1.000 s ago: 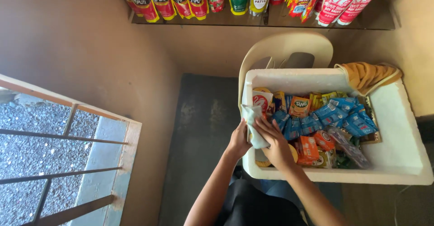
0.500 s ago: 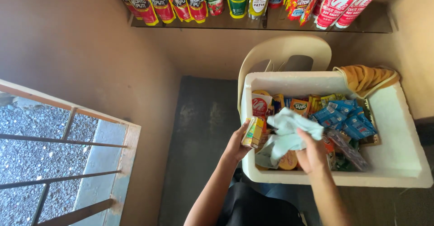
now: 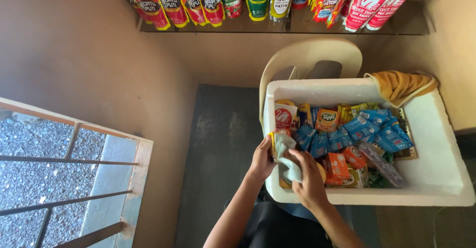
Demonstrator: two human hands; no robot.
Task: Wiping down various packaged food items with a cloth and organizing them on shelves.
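Left hand (image 3: pixel 261 159) grips a packet (image 3: pixel 274 143) at the box's (image 3: pixel 436 168) 9 o'clock edge. Right hand (image 3: pixel 308 178) clasps the cloth (image 3: pixel 287 156) against it. Wipe firmly; steady the packet.

hands (image 3: pixel 287 171) together, fingers curled, forearms extended

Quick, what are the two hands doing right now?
Left hand: closed on a small yellow packet at the white box edge.
Right hand: closed on a pale cloth.
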